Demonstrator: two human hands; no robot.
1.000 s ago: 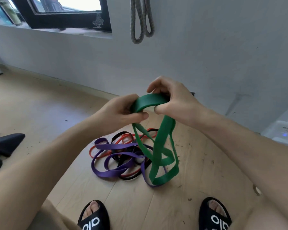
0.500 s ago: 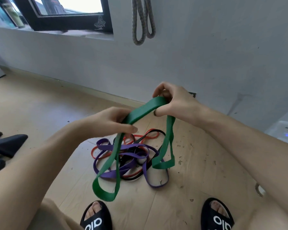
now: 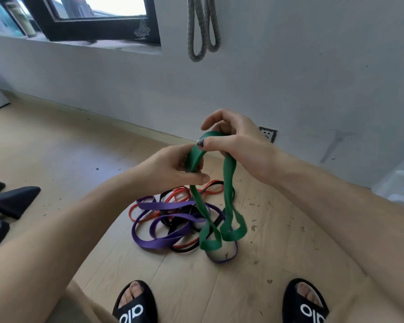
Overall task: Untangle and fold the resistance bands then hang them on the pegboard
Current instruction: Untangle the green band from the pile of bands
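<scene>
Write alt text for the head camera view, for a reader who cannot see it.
Two bare hands hold a green band folded into hanging loops, the left hand pinching one strand and the right hand gripping the top fold. Below, purple, red and black bands lie tangled on a wooden floor between two black sandals.
</scene>
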